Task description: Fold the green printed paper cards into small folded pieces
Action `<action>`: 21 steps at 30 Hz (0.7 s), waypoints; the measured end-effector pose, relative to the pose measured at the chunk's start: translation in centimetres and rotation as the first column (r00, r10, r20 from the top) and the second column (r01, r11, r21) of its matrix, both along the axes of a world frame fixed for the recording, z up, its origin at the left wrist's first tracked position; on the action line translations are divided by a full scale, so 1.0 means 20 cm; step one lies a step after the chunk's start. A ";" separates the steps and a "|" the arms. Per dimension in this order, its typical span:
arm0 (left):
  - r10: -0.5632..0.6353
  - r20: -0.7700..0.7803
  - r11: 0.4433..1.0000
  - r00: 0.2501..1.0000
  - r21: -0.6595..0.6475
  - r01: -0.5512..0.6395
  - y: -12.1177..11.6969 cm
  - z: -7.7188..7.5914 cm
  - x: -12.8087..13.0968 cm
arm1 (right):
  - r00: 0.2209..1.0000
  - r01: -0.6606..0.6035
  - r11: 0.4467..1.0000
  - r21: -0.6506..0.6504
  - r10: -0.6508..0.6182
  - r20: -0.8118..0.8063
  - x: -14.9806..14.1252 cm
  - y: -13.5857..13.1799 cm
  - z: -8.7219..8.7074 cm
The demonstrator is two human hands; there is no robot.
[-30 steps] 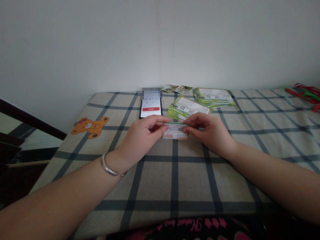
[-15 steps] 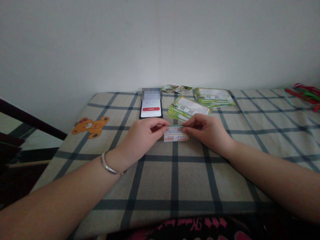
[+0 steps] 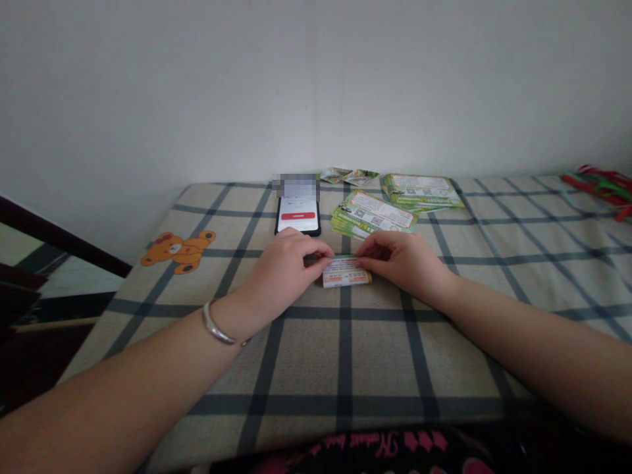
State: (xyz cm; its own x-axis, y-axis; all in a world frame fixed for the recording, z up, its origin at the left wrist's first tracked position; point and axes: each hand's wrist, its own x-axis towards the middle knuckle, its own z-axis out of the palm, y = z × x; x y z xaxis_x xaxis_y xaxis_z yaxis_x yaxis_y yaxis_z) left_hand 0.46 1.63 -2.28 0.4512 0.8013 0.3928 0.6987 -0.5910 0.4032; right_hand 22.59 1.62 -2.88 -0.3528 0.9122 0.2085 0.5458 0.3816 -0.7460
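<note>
Between my hands, just above or on the checked tablecloth, is a folded paper leaflet with small print and orange patches. Its near edge curves over in a bend. My left hand pinches its left end between thumb and fingers; a silver bangle circles that wrist. At the other end, my right hand pinches the leaflet's upper right corner. Right behind it lies a fanned pile of green and white leaflets. A phone with a lit screen and a red button lies beyond my left hand.
Another stack of leaflets sits farther back on the right. Two small folded paper pieces lie against the wall. Red and green strips are at the far right. A bear picture marks the tablecloth on the left.
The leaflet has come slightly nearer to me, and its near edge now bends over where it looked flat before. Both hands keep their pinch and have shifted only a little.
</note>
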 end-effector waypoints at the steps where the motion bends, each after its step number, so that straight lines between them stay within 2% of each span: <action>1: -0.004 -0.011 1.000 1.000 0.010 0.005 0.00 0.00 0.00 | 1.000 0.000 1.000 0.022 -0.001 0.026 0.00 0.00 0.00; 8: -0.020 -0.066 0.999 0.998 0.035 0.022 0.01 -0.01 0.00 | 0.984 -0.021 0.991 0.131 -0.003 0.179 -0.01 0.01 0.00; 21: -0.048 -0.156 0.996 0.987 0.066 0.058 0.03 -0.01 0.00 | 0.961 -0.050 0.983 0.178 -0.001 0.278 0.00 0.02 0.02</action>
State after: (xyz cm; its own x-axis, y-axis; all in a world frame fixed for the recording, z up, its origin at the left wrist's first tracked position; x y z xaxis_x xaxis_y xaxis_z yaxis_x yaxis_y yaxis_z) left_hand 0.37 2.14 -2.53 0.5518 0.7474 0.3701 0.7161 -0.6520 0.2492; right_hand 22.51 2.10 -2.48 -0.4418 0.8583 0.2609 0.7088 0.5123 -0.4850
